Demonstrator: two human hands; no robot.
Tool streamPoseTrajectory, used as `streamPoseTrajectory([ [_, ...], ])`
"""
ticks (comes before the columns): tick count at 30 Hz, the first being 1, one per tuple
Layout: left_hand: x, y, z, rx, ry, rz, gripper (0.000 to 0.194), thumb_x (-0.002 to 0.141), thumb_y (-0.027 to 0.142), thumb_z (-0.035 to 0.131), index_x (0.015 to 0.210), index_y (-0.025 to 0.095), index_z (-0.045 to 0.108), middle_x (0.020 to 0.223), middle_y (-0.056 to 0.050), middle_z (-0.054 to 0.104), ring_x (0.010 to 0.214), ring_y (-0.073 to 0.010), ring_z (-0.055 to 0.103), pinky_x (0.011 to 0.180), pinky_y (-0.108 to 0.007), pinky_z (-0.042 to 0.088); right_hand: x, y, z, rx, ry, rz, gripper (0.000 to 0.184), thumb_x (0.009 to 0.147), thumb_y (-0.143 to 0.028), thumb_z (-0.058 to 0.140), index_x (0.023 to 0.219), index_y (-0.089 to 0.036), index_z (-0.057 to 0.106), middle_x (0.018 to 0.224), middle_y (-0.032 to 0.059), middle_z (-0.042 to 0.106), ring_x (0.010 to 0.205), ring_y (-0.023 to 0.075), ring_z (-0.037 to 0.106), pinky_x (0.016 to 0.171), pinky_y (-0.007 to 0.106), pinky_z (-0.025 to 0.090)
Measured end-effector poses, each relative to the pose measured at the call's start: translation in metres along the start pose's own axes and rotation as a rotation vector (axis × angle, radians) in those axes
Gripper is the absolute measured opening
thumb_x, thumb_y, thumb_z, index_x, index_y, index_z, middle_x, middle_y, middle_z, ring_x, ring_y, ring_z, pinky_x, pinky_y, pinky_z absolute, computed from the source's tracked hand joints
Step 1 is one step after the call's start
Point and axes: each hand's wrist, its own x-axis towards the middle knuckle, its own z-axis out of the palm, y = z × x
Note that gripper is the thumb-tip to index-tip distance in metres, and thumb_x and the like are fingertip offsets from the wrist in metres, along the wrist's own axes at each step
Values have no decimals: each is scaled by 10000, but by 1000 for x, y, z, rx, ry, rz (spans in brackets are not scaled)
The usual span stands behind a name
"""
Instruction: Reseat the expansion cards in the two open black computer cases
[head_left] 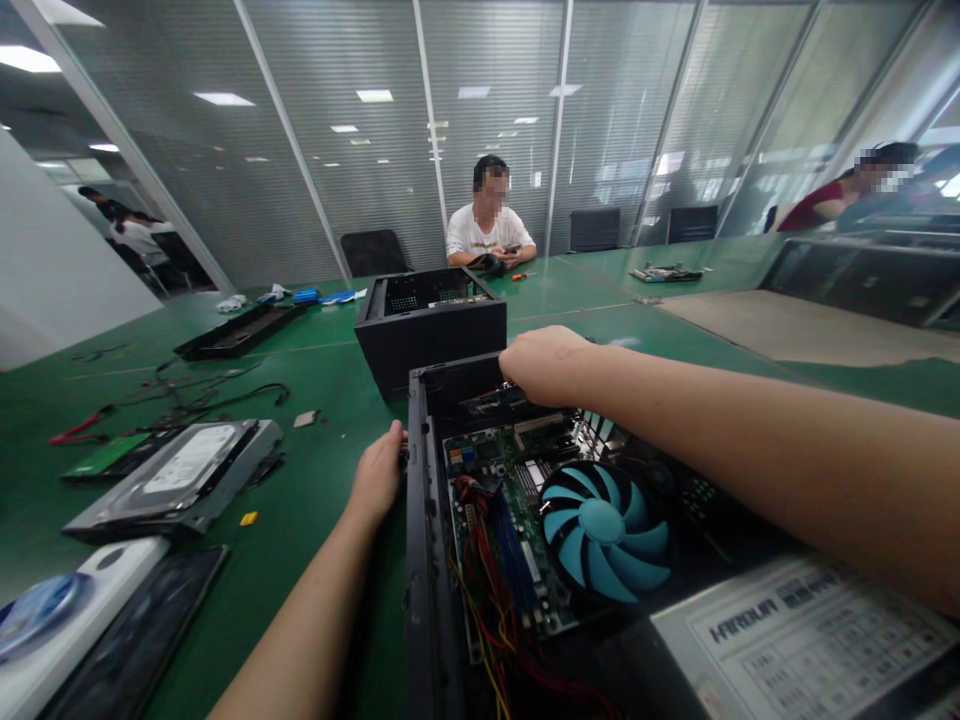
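An open black computer case [421, 520] lies in front of me. Inside are a green motherboard [491, 450], a round cooling fan [602, 522] with light-blue blades, red and yellow cables [480, 600], and a labelled power supply [795, 630]. My right hand [546, 365] reaches over to the case's far end, its fingers curled and pointing down. A dark, card-like part [495, 398] is just below them; whether they grip it is hidden. Against the outer left wall of the case is my left hand [379, 468], thumb up, its other fingers hidden.
Behind stands a second black case [431, 335]. On the left of the green table [315, 560] are a metal drive [187, 465], loose cables [202, 400], a black panel [142, 640] and a long black tray [240, 330]. A person [491, 225] sits opposite; another [847, 195] is at right.
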Motion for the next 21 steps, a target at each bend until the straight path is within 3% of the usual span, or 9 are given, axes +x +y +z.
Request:
streamPoseTrajectory([
  [8,2,-4,0,-29,-10,14,491,822,573,378,658,180,620,738,-54,691,790,-229,612,746,-317,432,5,-6,8,-6,-14,-21,281,765,-166,605,1029,-118,691,993,184,667,979,263,637,811,364,507],
  [21,0,1,1,-35,-2,13,521,822,587,366,724,170,664,808,-74,708,804,-229,617,781,-327,443,9,-15,12,-10,-45,-50,271,758,-148,613,1014,-108,691,988,194,672,992,253,636,833,357,506],
])
